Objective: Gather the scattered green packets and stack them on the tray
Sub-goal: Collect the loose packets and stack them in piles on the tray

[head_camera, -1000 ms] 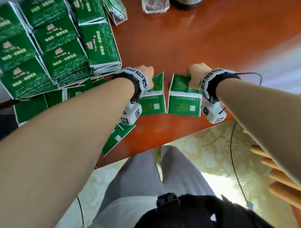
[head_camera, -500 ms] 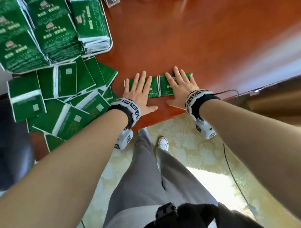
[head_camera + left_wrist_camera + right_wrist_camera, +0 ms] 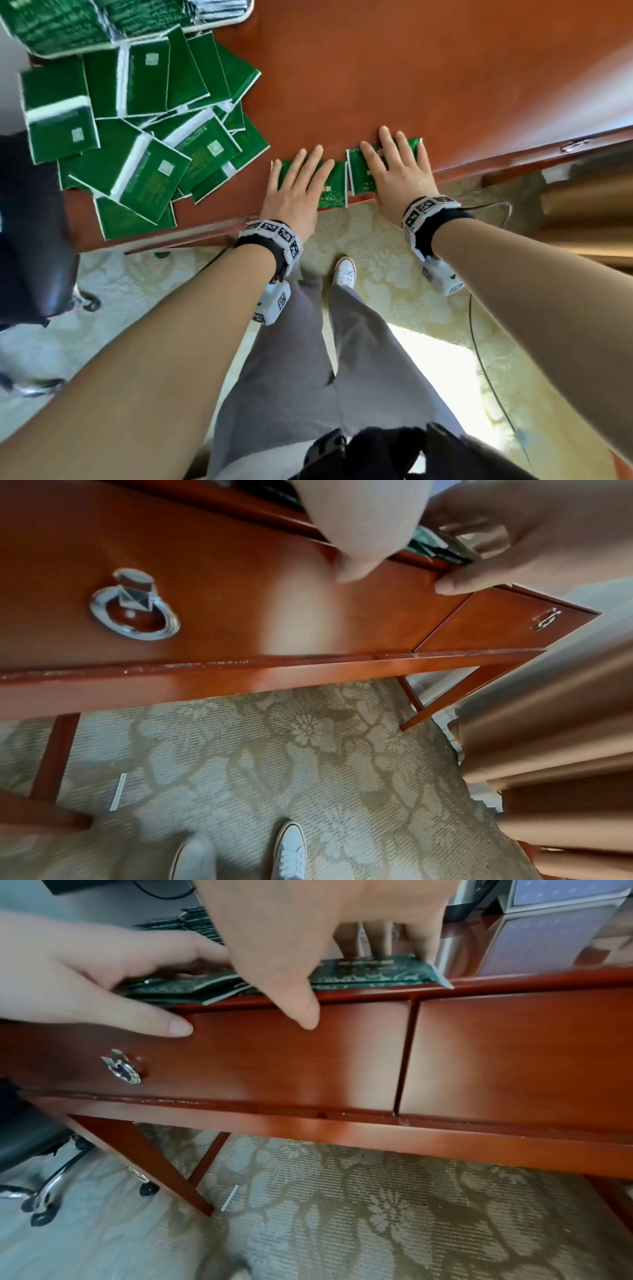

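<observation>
Two green packets lie side by side at the table's front edge. My left hand (image 3: 296,186) presses flat on the left packet (image 3: 334,190), fingers straight and spread. My right hand (image 3: 399,168) lies flat on the right packet (image 3: 359,174) in the same way. In the right wrist view both packets (image 3: 377,972) slightly overhang the edge, and both thumbs hang down over the drawer front. Several more green packets (image 3: 154,137) lie scattered at the left. The white-rimmed tray (image 3: 219,25) at the top left carries stacked packets (image 3: 61,24).
A black office chair (image 3: 30,240) stands left of the table. Below the edge are drawers with a ring handle (image 3: 133,610). A brown curtain (image 3: 582,205) hangs at the right. A cable (image 3: 479,342) runs down from my right wrist over patterned carpet.
My hands have gone from curled on the packets' far ends to flat on top of them. Both packets have slid toward me to the table's front edge.
</observation>
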Demonstrator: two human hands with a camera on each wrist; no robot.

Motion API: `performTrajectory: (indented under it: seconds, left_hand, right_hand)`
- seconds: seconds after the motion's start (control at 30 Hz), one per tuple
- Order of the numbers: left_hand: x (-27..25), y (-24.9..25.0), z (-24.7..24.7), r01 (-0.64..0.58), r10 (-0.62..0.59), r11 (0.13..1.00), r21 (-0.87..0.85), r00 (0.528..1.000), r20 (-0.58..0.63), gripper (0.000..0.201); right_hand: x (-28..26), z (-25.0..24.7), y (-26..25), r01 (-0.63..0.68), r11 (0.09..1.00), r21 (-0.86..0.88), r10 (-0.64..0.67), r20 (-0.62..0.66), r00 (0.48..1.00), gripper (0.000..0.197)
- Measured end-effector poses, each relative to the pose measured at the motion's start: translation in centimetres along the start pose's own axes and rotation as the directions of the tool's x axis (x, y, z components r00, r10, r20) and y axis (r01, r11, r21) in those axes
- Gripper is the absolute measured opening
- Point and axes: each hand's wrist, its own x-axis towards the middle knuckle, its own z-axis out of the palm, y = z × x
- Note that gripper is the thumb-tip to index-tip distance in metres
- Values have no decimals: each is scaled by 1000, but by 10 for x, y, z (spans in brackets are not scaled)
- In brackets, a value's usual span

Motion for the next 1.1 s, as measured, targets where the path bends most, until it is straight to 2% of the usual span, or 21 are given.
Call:
performTrajectory:
  seconds: [0.17, 0.3, 0.43, 0.57, 0.7, 0.83, 0.93, 1.0, 1.1]
  left_hand:
    - [8, -10, -37, -26, 35, 995, -97, 995, 89, 68]
    - [20, -27, -88, -24, 45, 993, -114, 981, 187, 45]
    - [23, -51, -148, -28, 37, 999, -44, 977, 211, 38]
    - [18, -89, -239, -18, 10, 998, 65, 993, 117, 27]
    - [-4, -128, -339, 62, -49, 990, 126, 993, -104, 37]
    - [-30, -165, -415, 112, -63, 986, 121, 934, -351, 55]
    - [-50, -186, -444, 145, -50, 978, 149, 858, -511, 77]
    - [-57, -197, -447, 150, -37, 975, 164, 838, -544, 82]
    - [-65, -215, -436, 176, -49, 966, 188, 841, -539, 85]
  right_hand:
    - [-6, -40, -9, -45, 998, 33, 38, 172, 984, 72]
    - [-5, -89, -20, -117, 988, 99, 76, 342, 936, 57]
    - [-3, -153, -37, -124, 991, 52, 100, 330, 939, 44]
    - [10, -239, -56, -99, 995, 25, 93, 175, 980, 40]
    - [15, -335, -76, -74, 996, 45, 78, -88, 993, 39]
    - [15, -411, -101, -16, 999, 52, 33, -350, 936, 40]
    - [14, -445, -126, 47, 999, 25, -28, -508, 861, 60]
    - [14, -457, -143, 64, 998, -26, -68, -564, 823, 69]
    - [20, -461, -165, 86, 993, -80, -116, -569, 814, 67]
